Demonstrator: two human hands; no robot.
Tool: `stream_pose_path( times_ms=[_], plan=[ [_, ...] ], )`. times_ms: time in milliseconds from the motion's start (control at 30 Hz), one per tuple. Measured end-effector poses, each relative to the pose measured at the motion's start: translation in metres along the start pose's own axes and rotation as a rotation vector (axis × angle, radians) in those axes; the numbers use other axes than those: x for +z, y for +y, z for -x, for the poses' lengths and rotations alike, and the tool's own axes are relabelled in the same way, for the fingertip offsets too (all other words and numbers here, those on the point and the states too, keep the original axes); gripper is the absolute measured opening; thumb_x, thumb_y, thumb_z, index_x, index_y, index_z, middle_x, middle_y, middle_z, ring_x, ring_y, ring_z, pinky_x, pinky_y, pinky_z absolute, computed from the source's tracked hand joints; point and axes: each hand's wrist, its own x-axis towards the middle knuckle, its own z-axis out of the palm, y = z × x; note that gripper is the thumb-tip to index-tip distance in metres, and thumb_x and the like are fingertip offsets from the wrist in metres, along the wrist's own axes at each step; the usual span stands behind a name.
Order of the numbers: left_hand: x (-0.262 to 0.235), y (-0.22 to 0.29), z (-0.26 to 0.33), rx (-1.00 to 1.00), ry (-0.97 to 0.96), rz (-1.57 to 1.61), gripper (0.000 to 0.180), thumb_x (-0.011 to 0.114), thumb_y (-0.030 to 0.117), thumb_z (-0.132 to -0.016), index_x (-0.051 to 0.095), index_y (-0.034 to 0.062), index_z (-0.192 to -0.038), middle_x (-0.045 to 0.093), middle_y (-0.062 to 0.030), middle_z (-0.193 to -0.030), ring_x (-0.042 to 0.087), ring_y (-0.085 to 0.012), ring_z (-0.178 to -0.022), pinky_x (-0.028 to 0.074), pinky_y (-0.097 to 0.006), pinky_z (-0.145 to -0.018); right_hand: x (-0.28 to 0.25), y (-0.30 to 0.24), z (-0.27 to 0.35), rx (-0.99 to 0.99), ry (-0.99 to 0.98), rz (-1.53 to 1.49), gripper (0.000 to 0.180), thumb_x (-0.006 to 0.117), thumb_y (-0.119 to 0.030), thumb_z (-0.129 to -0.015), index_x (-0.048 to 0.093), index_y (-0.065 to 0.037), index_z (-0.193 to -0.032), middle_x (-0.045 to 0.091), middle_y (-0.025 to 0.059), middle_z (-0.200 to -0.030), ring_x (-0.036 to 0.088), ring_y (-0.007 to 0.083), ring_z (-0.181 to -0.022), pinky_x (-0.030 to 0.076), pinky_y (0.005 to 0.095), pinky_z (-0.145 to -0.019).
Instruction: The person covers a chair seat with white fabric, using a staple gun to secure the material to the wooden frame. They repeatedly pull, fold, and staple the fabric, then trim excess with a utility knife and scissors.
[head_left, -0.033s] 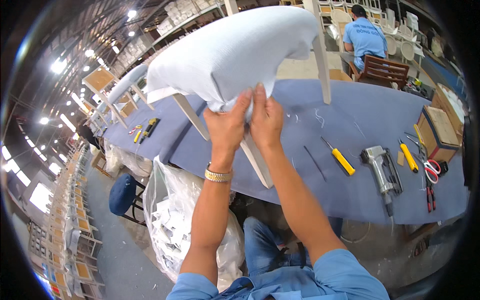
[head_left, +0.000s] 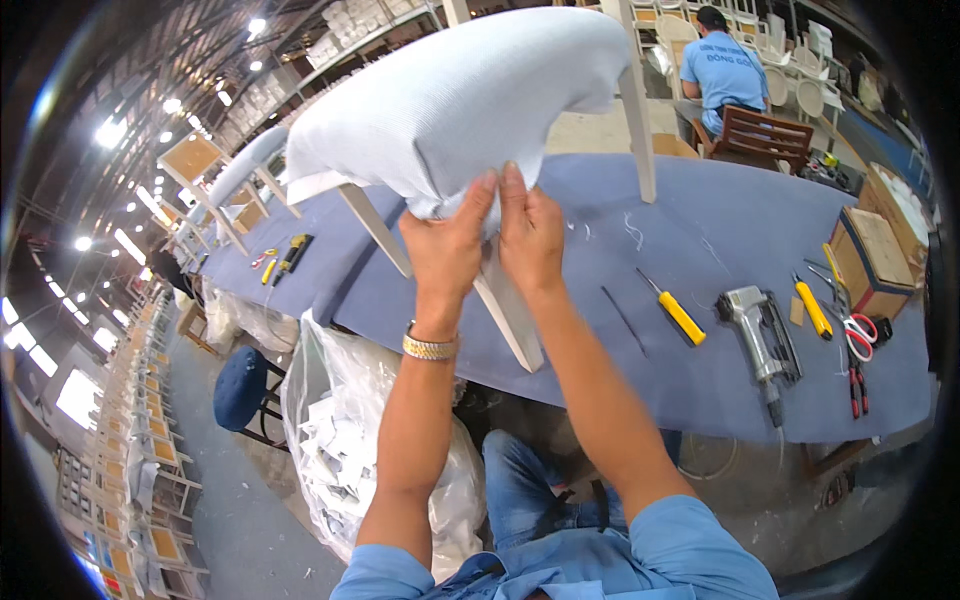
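Observation:
A chair with pale wooden legs (head_left: 508,305) stands on the cloth-covered table (head_left: 590,420). Light blue ribbed fabric (head_left: 470,95) is draped over its seat, bunching into folds at the near corner. My left hand (head_left: 443,245) pinches the gathered fabric at that corner, thumb pointing up. Pressed close beside it, my right hand (head_left: 530,235) grips the same cloth with its thumb up too. The nearest leg comes down just below both hands. My fingertips under the fabric are hidden.
Right of the chair lie a yellow-handled awl (head_left: 675,312), a staple gun (head_left: 758,335), a yellow cutter (head_left: 815,310), scissors (head_left: 860,335) and red-handled pliers (head_left: 858,390). Below the table edge sits a clear bag of scraps (head_left: 335,440) near a blue stool (head_left: 240,390). Another person (head_left: 725,70) sits beyond.
The whole view has shifted slightly, with the scene a little farther left and up. Both hands keep their grip on the fabric at the same corner.

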Motion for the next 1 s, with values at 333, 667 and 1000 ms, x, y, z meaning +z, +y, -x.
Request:
stream_pose_path(
  times_ms=[333,667,1000],
  plan=[
    [-0.004,-0.003,-0.007,0.017,0.027,-0.040,0.032,0.081,0.019,-0.086,0.072,-0.0098,-0.097,0.074,-0.0105,-0.089,0.066,-0.0119,-0.078,0.052,-0.027,-0.073,-0.322,0.022,0.066,0.017,0.118,1.177,0.032,0.074,-0.014,-0.083,0.062,-0.004,-0.111,0.063,0.0167,-0.106,0.059,0.0378,-0.103,0.046,0.0443,-0.090],
    [-0.011,-0.008,-0.009,0.033,-0.004,-0.141,0.034,0.080,0.025,-0.086,0.072,-0.0065,-0.095,0.073,-0.0096,-0.082,0.065,-0.0111,-0.073,0.051,-0.027,-0.065,-0.390,0.050,0.074,0.071,-0.128,1.413,0.054,0.074,-0.003,-0.079,0.054,-0.005,-0.129,0.065,0.0192,-0.106,0.065,0.0345,-0.095,0.050,0.0449,-0.083],
    [-0.014,-0.019,-0.007,0.091,-0.019,-0.079,0.031,0.077,0.022,-0.089,0.069,-0.0071,-0.097,0.071,-0.0086,-0.083,0.063,-0.0106,-0.074,0.050,-0.027,-0.064,-0.253,-0.061,0.044,0.294,0.032,0.403,0.035,0.073,-0.016,-0.091,0.060,0.005,-0.116,0.065,0.0072,-0.086,0.057,0.0128,-0.055,0.048,0.0284,-0.053]
  ],
)
